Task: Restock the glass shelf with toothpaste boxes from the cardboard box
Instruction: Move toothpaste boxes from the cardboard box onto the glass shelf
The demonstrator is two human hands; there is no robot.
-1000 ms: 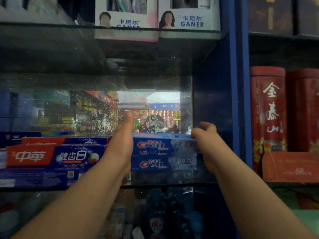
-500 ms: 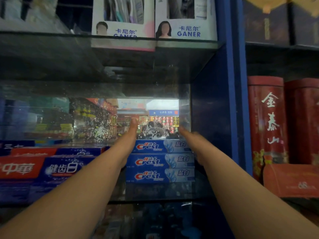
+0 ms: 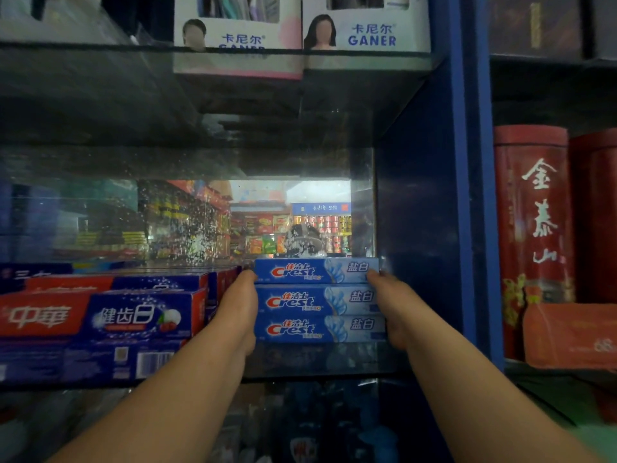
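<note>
A stack [image 3: 319,300] of three Crest toothpaste boxes is seen lying on the glass shelf [image 3: 317,362], at its right end, with its long axis running left to right and the printed faces turned to the near side. The stack is flanked by the hands: the left hand [image 3: 238,305] is pressed against its left ends, the right hand [image 3: 392,305] against its right ends, both with fingers fairly straight and nothing wrapped around. Whether the fingertips are hooked behind cannot be told. Both hands are touching the stack, so neither is nearer. A blue upright [image 3: 430,228] stands just right of the right hand, and other boxes [image 3: 100,319] are packed just left of the left hand. The stack is judged to be placed, so the hands would be drawn straight back toward the near side.
</note>
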